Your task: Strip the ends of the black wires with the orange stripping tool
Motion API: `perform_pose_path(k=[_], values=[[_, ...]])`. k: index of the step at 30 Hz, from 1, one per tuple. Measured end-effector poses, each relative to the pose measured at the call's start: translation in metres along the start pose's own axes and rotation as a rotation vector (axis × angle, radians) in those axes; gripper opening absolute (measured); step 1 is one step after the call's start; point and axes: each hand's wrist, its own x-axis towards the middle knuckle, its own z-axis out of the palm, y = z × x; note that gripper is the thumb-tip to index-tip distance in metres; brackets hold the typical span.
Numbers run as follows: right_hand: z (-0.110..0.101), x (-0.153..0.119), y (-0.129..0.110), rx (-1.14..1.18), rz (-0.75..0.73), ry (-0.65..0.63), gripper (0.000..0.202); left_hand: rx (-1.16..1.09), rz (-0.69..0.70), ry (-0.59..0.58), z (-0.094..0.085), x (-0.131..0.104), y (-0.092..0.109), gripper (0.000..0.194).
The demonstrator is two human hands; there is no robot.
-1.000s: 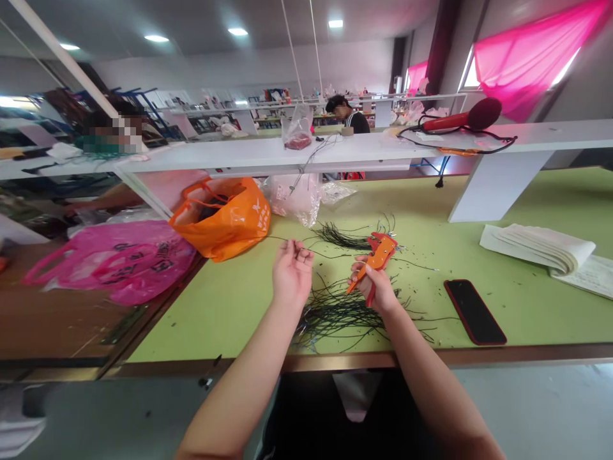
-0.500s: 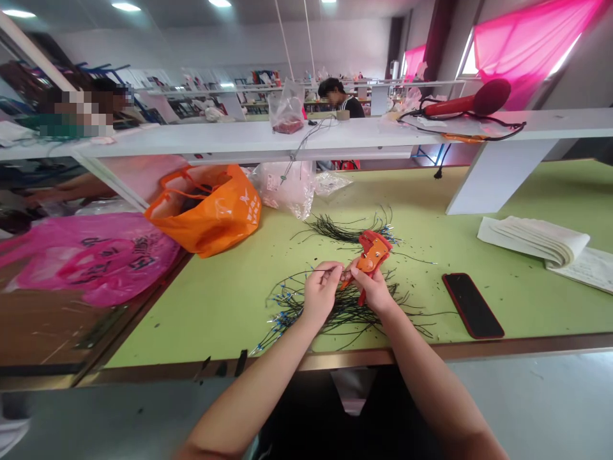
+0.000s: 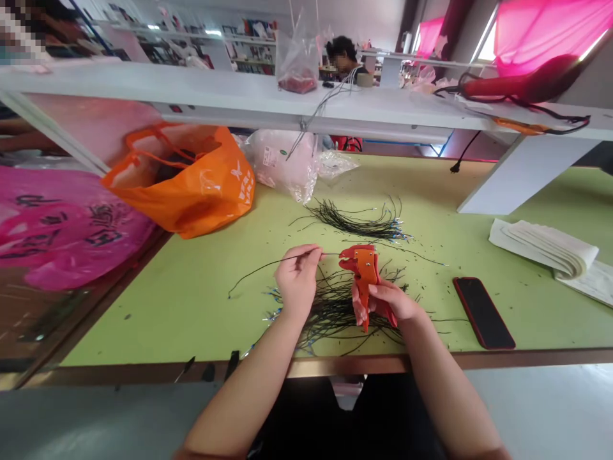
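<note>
My left hand (image 3: 297,278) pinches a thin black wire (image 3: 253,269); one end trails left in a curve, the other points right to the jaws of the red and orange wire stripper (image 3: 366,268). Whether the wire tip lies inside the jaws is too small to tell. My right hand (image 3: 385,303) is wrapped round the stripper's handles, jaws facing left. Below both hands spreads a pile of black wires (image 3: 335,316) with blue ends. Behind the stripper lies another bundle of black wires (image 3: 354,220), its blue and white ends to the right.
An orange bag (image 3: 201,191) and a pink bag (image 3: 90,223) are at the left, a clear plastic bag (image 3: 287,163) behind. A phone (image 3: 484,313) and folded paper (image 3: 546,246) lie right. A white shelf (image 3: 215,96) spans the back. A person (image 3: 343,54) sits beyond.
My left hand has moved left and up with a wire now stretched out. The stripper has turned in my right hand, its jaws now facing left. The view has shifted too.
</note>
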Motion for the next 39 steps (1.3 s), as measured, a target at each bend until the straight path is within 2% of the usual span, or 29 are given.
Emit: perform_pose_path(k=[4,10,14,22,27,39], values=[[0.003,0.001,0.005,0.047,-0.004,-0.031,0.043,0.057,0.035,-0.068,-0.002,-0.006,0.01,0.023],[0.001,-0.003,0.001,0.054,-0.077,-0.029,0.044,0.029,0.06,-0.18,0.0,-0.013,0.016,0.023],[0.0,-0.004,0.001,0.035,-0.038,-0.058,0.044,0.014,0.021,-0.191,-0.001,-0.013,0.017,0.026],[-0.001,-0.004,0.002,0.018,-0.033,-0.024,0.044,-0.029,0.019,-0.198,-0.003,-0.011,0.014,0.027],[0.001,-0.005,-0.001,0.003,-0.017,-0.029,0.046,-0.063,-0.01,-0.254,-0.004,-0.011,0.013,0.026],[0.001,-0.005,0.001,-0.05,-0.022,-0.01,0.048,-0.064,-0.033,-0.266,-0.004,-0.01,0.013,0.025]])
